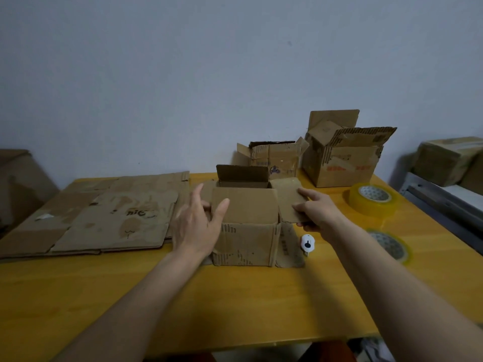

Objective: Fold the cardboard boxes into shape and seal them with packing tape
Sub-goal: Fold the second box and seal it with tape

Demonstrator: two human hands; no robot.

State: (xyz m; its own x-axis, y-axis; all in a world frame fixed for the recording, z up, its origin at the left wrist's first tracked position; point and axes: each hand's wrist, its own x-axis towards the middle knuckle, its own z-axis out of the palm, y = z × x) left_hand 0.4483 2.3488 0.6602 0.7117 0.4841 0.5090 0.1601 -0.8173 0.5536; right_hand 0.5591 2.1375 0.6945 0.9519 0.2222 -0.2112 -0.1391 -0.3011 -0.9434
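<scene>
Reaching left hand [197, 226], right hand [315, 211] gripping flap [288, 198]

Both forearms are bare from the lower frame edge to the fingers, with no sleeve, watch or ring showing behind the fingers of the left hand [197, 226] or the right hand [317, 212], whose nails look short and unpainted.

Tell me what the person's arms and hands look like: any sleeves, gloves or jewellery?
Both forearms are bare as far as the picture shows, no sleeves in view. The left hand and right hand wear no gloves, and no watch, ring or bracelet is visible.
</scene>
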